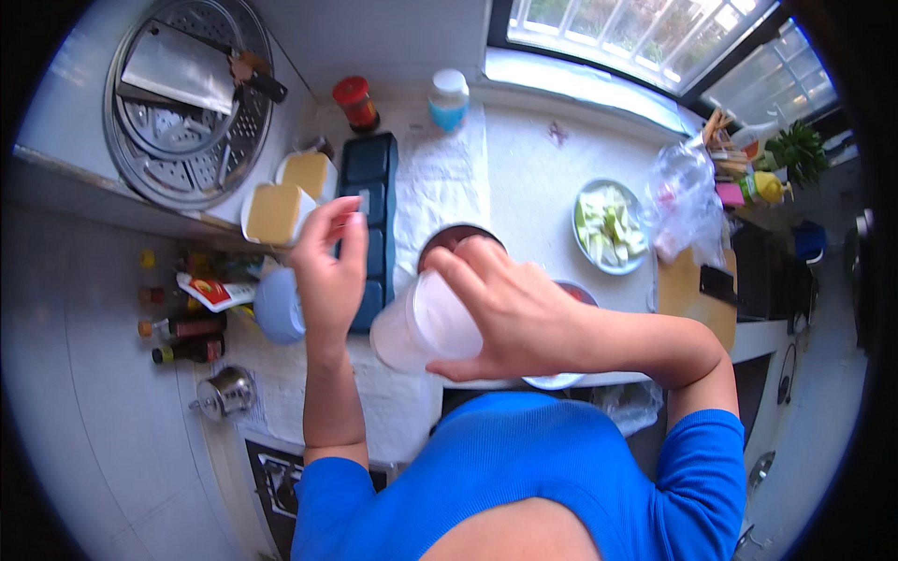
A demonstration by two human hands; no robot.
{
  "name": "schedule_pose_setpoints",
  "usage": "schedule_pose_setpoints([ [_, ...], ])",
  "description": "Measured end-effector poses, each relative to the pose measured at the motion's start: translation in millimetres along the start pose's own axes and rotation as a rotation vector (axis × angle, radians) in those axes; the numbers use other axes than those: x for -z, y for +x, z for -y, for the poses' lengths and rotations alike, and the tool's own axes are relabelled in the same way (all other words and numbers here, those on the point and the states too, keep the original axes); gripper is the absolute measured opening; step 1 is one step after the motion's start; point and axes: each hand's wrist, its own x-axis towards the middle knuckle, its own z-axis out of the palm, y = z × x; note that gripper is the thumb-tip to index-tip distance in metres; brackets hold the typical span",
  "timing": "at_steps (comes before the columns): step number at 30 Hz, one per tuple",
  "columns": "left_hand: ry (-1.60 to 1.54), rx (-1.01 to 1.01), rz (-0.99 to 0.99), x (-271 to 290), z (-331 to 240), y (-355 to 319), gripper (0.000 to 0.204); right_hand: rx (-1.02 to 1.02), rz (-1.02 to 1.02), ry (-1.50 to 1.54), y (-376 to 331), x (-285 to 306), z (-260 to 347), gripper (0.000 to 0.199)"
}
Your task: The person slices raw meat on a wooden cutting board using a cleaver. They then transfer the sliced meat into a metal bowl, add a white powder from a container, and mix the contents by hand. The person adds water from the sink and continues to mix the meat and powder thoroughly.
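My right hand (524, 313) is wrapped round a translucent white plastic cup (398, 332), which is tilted over the counter in front of me. Just beyond these fingers is a metal-rimmed bowl (458, 230), its contents mostly hidden. My left hand (329, 266) is raised with nothing in it, thumb and fingers apart. Under and beside it lies a long dark box with several compartments (378, 201). To the right of my right hand, a plate (586, 254) holds cut pale-green vegetable pieces (610, 224). Another bowl (585, 292) is partly covered by my right hand and forearm.
Two yellow-lidded tubs (273, 215), a red-capped jar (354, 101) and a blue-and-white jar (449, 101) stand toward the back. A cleaver (182, 70) rests on steamer trays (192, 168). Sauce bottles (192, 349) are at left; plastic bags (685, 196) and a cutting board (687, 299) at right.
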Motion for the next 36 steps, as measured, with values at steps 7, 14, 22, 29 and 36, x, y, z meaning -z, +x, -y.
schedule_pose_setpoints([
  [7, -0.254, 0.436, 0.505, -95.1, 24.9, -133.8, 0.014, -0.1, 0.177, 0.148, -108.3, -28.9, 8.1, 0.089],
  [14, -0.604, 0.59, 0.6, -133.7, 21.5, -186.5, 0.015, -0.018, 0.28, 0.141, -155.0, -33.5, -7.6, 0.088],
  [22, -0.501, 0.276, 0.704, -135.5, 33.7, -192.2, 0.018, 0.369, 0.287, -0.053, -162.0, -4.6, -23.8, 0.074],
  [29, -0.251, 0.183, 0.747, -135.2, 46.3, -185.4, 0.017, 0.233, 0.331, 0.001, -161.9, -10.1, -11.5, 0.089],
  [36, -0.311, 0.408, 0.8, -142.1, 42.5, -175.4, 0.024, -0.121, 0.553, 0.407, -145.1, -5.4, -12.5, 0.079],
])
